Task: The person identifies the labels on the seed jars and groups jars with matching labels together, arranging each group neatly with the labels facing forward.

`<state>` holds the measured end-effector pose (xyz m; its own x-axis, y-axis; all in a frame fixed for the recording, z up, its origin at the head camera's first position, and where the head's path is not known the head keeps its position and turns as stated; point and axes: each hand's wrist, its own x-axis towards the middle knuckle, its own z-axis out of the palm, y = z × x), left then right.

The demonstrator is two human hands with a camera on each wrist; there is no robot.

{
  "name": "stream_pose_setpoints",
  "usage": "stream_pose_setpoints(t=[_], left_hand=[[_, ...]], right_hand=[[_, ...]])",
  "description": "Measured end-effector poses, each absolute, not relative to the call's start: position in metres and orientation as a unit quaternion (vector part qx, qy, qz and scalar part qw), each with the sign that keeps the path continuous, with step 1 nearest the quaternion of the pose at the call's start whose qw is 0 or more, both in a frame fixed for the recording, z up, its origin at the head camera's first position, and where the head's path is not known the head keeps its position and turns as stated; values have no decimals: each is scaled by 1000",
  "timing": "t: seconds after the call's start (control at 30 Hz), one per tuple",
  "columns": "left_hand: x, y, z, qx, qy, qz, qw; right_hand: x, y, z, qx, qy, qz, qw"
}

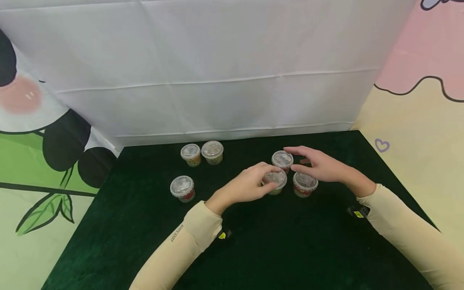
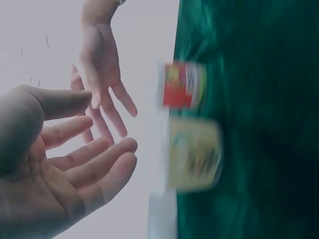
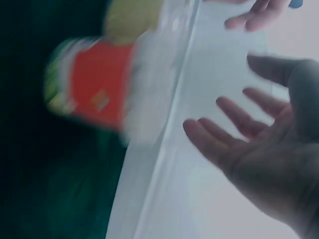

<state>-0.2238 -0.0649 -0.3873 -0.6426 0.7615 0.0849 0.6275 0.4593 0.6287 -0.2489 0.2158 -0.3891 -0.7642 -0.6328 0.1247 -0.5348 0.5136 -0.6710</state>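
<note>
Three small round plastic tubs with clear lids stand close together on the right. My left hand (image 1: 250, 184) hovers over the pale yellow tub (image 1: 277, 179), its fingers spread and loosely bent. My right hand (image 1: 320, 164) is held above the red-labelled tub (image 1: 305, 184), fingers apart, its tips near the back red tub (image 1: 282, 158). Both wrist views show air between the fingers and nothing held. In the left wrist view the yellow tub (image 2: 194, 155) sits by a red tub (image 2: 182, 84). A blurred red tub (image 3: 99, 84) shows in the right wrist view.
To the left stand an orange-patterned tub (image 1: 192, 155), a pale-labelled tub (image 1: 212, 152) beside it, and a red-labelled tub (image 1: 183, 188) nearer me. All stand on a dark green cloth (image 1: 275, 245). A white fabric wall (image 1: 232, 100) rises behind, with patterned panels at both sides.
</note>
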Motion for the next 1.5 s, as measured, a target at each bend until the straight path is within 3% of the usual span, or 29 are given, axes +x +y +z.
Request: stream_pose_setpoints(t=[0.33,0.7,1.5], left_hand=[[-200,-20,-419,409,808,371,203],[-186,-5,-441,371,839,330,223],[-184,-1,-447,372,840,325,224]], right_hand=[[-226,279,-425,-326,835,-418,145],[-225,291,-457,-293,808,-475,188],[-228,284,-457,-303,804,-471,200]])
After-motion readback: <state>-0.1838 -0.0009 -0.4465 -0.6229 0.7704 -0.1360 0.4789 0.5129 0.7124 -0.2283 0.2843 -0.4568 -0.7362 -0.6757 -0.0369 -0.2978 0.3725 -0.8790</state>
